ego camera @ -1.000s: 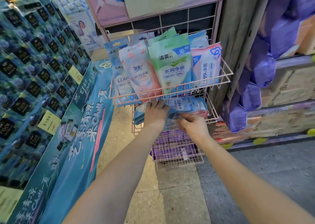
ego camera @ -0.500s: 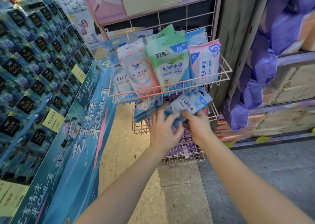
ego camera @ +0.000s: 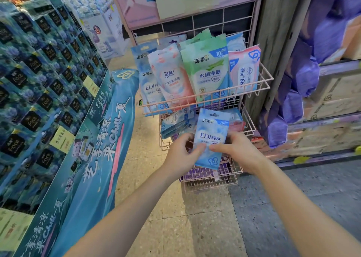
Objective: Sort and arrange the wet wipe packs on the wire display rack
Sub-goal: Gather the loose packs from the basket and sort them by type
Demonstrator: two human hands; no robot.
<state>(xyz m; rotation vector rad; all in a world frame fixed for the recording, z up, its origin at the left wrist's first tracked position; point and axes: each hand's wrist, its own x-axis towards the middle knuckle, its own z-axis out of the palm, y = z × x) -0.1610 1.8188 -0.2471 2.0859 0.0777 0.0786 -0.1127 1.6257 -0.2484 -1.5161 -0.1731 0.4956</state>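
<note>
With left hand [ego camera: 181, 155] and right hand [ego camera: 237, 151], pinches blue pack [ego camera: 212, 131] upright, just below top basket [ego camera: 254, 89], same blue packs [ego camera: 148, 84] up left.

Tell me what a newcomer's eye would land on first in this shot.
First, the blue EDI pack, held upright at centre between the left hand and the right hand. Above it, the top basket holds a row of upright packs, the green pack standing out. At left, a wall of dark blue stacked goods fills that side of the frame.
</note>
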